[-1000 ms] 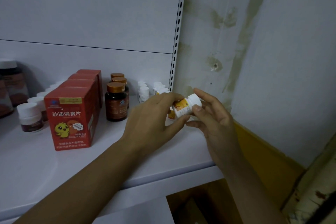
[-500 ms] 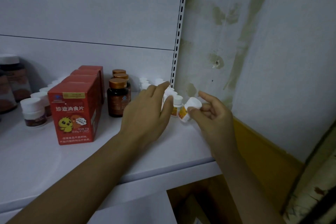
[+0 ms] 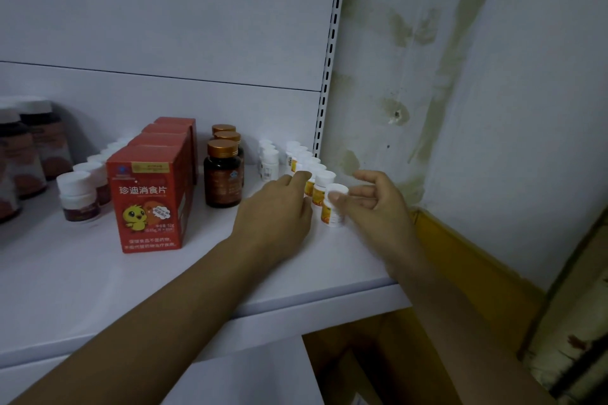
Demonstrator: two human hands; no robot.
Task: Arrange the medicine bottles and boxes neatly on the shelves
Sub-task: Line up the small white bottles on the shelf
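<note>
Now: small white bottle [image 3: 333, 214] stands upright near the shelf [image 3: 98, 289] front, heading the capped row [image 3: 309, 161], at 3 o'clock from the left hand [image 3: 276, 207]. Right hand [image 3: 378, 207] has its thumb on the cap and fingers loosely curled alongside; blur hides whether they pinch. Left hand is relaxed, fingertips against the row, holding nothing. Likely light, rigid, smooth plastic and tippy — grip round the label, low.

Stained white wall [image 3: 493, 108], yellow skirting [image 3: 467, 260], white slotted upright [image 3: 329, 59], dim light.
</note>
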